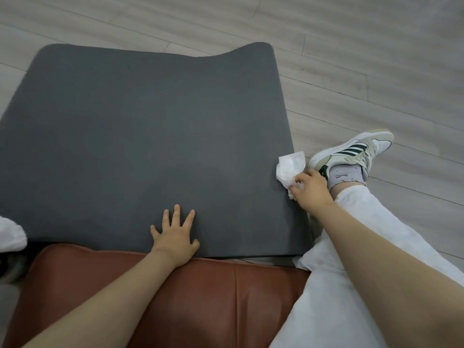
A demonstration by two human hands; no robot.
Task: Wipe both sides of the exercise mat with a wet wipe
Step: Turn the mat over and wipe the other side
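Exercise mat (150,136): dark grey, lying flat across the centre and left of frame on a pale plank floor (351,59). Far edge at the top, its upper-right corner curled up a little. Near edge runs along the bottom-centre, right against a brown leather cushion (200,297).

Wet wipe (291,169): white, crumpled, at the mat's right edge, mid-right of frame. It overlaps the edge; can't tell if it's pressed down or just lifted off.

Right hand (311,192): fingers curled shut round the wipe, holding it at the mat's right border, just beside the ankle and sneaker (351,151).

Left hand (175,237): open, fingers spread, palm flat on the mat near its bottom edge, looks like it's pinning the mat down.

Outward: white trouser leg (351,272) fills the lower right, sneaker with dark stripes on the floor right of the mat. Bit of white fabric (10,234) at the left edge, unclear what.

Progress, judgement only: no wet streaks or sheen readable on the surface, so can't say how much of this face is done. Wipe at the side edge suggests the end or start of a pass across the upper face. Mat is not flipped or lifted here. Can't tell which side this is, so at least the remaining strokes here, and possibly a flip and the other face, are still to do.
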